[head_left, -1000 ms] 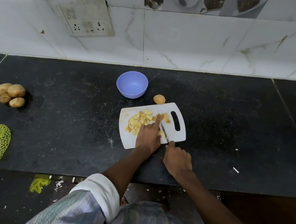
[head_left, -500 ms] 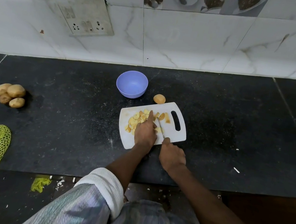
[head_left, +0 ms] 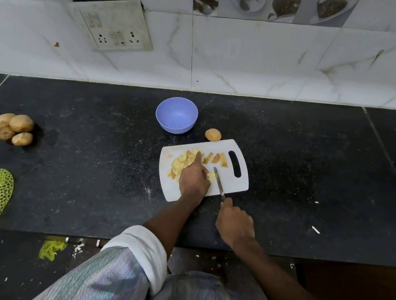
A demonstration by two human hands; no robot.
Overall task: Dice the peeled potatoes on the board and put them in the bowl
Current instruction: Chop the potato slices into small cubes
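We are mid-dicing — our left hand [head_left: 193,180] pins a potato piece [head_left: 211,175] on the board [head_left: 234,184], forefinger outstretched; our right hand [head_left: 234,226] grips the knife [head_left: 218,182] just beside it. Next: cut down, then carry dice to the empty bowl [head_left: 176,117] beyond our left hand.

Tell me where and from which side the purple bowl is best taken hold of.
Grip the purple bowl by its rim, coming from above on the near side. It stands upright and open, empty, with bare counter around it; the round, sloping wall offers fingers less purchase than the thin rim.
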